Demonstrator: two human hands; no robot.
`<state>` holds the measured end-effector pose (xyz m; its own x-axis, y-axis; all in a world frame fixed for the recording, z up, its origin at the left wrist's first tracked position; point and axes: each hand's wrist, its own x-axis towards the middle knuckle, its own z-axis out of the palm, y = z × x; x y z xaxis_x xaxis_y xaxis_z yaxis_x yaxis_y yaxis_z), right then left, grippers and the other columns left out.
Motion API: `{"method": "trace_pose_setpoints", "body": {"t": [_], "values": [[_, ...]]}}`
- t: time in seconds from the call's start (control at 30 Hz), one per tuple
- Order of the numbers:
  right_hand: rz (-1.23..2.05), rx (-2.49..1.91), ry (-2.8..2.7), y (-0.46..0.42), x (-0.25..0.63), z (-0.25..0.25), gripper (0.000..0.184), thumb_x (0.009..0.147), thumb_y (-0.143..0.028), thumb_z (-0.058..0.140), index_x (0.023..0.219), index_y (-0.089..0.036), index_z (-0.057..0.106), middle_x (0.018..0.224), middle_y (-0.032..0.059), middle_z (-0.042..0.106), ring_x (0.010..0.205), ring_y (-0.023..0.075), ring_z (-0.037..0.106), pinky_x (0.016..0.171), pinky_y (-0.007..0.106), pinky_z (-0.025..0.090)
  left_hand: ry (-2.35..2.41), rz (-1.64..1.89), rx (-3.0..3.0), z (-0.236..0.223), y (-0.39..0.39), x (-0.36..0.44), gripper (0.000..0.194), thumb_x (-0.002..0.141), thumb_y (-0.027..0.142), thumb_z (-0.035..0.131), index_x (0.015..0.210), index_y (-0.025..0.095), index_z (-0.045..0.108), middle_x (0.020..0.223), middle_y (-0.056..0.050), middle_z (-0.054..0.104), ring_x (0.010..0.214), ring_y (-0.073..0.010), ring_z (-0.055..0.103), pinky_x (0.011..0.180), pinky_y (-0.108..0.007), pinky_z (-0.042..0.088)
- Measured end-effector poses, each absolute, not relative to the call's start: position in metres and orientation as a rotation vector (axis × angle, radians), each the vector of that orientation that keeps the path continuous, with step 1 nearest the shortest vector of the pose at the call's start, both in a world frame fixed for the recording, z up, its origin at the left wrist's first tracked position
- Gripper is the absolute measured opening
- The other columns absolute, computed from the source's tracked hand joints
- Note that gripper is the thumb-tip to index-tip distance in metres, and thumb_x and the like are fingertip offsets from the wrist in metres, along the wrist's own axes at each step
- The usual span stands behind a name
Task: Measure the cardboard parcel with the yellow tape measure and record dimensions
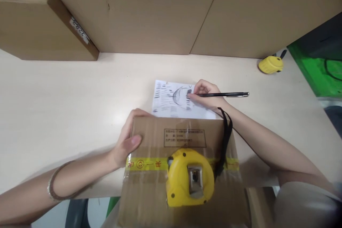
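Observation:
A cardboard box (149, 192) with yellow printed tape fills the lower middle, overlapping the table's near edge. My left hand (127, 139) grips its far left corner, thumb on the top face and fingers over the edge. On the box rests a yellow tape measure (177, 181) with a black wrist strap (227, 131). Beyond the box lies a white paper (165, 105) with black strokes and a curved drawing; the box hides its near edge. My right hand (210, 94) rests at the paper's right side, closed around a slim black pen (224, 94) whose clip end points right.
Large cardboard boxes (149, 17) form a wall along the table's far side. A labelled carton (34, 30) stands at the far left. Another yellow tape measure (270, 65) sits at the far right, near a green surface (315, 69) beyond the table (66, 114).

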<state>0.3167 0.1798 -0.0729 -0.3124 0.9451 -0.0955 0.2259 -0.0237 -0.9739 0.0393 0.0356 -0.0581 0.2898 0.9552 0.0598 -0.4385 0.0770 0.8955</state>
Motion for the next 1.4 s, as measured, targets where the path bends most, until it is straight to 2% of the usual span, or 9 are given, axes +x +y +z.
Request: {"method": "trace_pose_setpoints", "body": {"t": [0.13,0.3,0.43,0.57,0.77,0.97,1.17,1.3,1.4], "values": [[1.514,-1.264,-1.741,0.198,0.311,-0.064,0.033,0.078,-0.038,0.088,0.079,-0.018,0.062,0.064,0.0032,0.069,0.047,0.0101,0.056,0.038,0.021,0.04,0.707,1.162,1.019,-0.064,0.036,0.037,0.041,0.094,0.05,0.067,0.125,0.025,0.06,0.12,-0.009,0.064,0.102,-0.0265,0.068,0.078,-0.041,0.064],[1.547,-1.252,-1.795,0.212,0.301,-0.063,0.031,0.07,-0.024,0.089,0.075,-0.019,0.059,0.057,-0.0023,0.063,0.046,0.0091,0.057,0.042,0.02,0.045,0.709,1.175,1.101,-0.069,0.036,0.037,0.046,0.094,0.058,0.063,0.129,0.027,0.059,0.122,-0.01,0.064,0.101,-0.0284,0.067,0.08,-0.044,0.063],[1.537,-1.249,-1.791,0.212,0.303,-0.066,0.033,0.069,-0.028,0.089,0.071,-0.019,0.057,0.058,-0.0015,0.064,0.052,0.0099,0.061,0.048,0.021,0.047,0.715,1.139,1.132,-0.07,0.035,0.036,0.045,0.095,0.059,0.058,0.131,0.032,0.058,0.122,-0.012,0.067,0.1,-0.032,0.069,0.077,-0.049,0.062],[1.549,-1.269,-1.823,0.21,0.303,-0.067,0.03,0.069,-0.029,0.087,0.068,-0.019,0.059,0.056,-0.001,0.062,0.049,0.01,0.057,0.047,0.023,0.044,0.713,1.12,1.14,-0.072,0.035,0.034,0.048,0.095,0.062,0.057,0.134,0.034,0.057,0.123,-0.013,0.067,0.101,-0.0333,0.07,0.077,-0.05,0.063],[1.502,-1.282,-1.852,0.207,0.3,-0.059,0.024,0.068,-0.018,0.08,0.065,-0.018,0.056,0.059,-0.002,0.059,0.052,0.0073,0.052,0.046,0.02,0.034,0.677,1.137,1.146,-0.072,0.036,0.034,0.045,0.096,0.06,0.058,0.133,0.033,0.059,0.125,-0.011,0.066,0.106,-0.0323,0.069,0.078,-0.046,0.063],[1.49,-1.3,-1.829,0.206,0.301,-0.06,0.031,0.07,-0.031,0.085,0.068,-0.019,0.057,0.058,-0.0011,0.06,0.051,0.0089,0.052,0.049,0.023,0.038,0.656,1.138,1.111,-0.072,0.035,0.034,0.046,0.097,0.056,0.059,0.134,0.029,0.058,0.125,-0.013,0.063,0.106,-0.0311,0.067,0.079,-0.046,0.062],[1.507,-1.309,-1.822,0.204,0.301,-0.06,0.033,0.067,-0.035,0.086,0.066,-0.018,0.058,0.059,0.0007,0.061,0.055,0.0105,0.054,0.052,0.024,0.04,0.668,1.128,1.106,-0.073,0.035,0.035,0.044,0.096,0.057,0.06,0.133,0.034,0.059,0.125,-0.011,0.066,0.107,-0.0334,0.068,0.08,-0.05,0.062],[1.496,-1.322,-1.825,0.204,0.302,-0.058,0.03,0.067,-0.03,0.085,0.066,-0.018,0.057,0.06,-0.0001,0.06,0.054,0.0088,0.051,0.049,0.023,0.034,0.678,1.129,1.116,-0.071,0.036,0.035,0.044,0.096,0.056,0.059,0.134,0.033,0.06,0.124,-0.012,0.066,0.104,-0.0329,0.068,0.079,-0.05,0.061],[1.501,-1.323,-1.837,0.204,0.302,-0.057,0.028,0.067,-0.029,0.084,0.066,-0.018,0.058,0.06,-0.0006,0.06,0.055,0.0089,0.051,0.05,0.022,0.035,0.706,1.126,1.125,-0.071,0.035,0.033,0.046,0.095,0.059,0.059,0.134,0.035,0.06,0.123,-0.011,0.065,0.103,-0.0327,0.067,0.078,-0.047,0.061]]}}
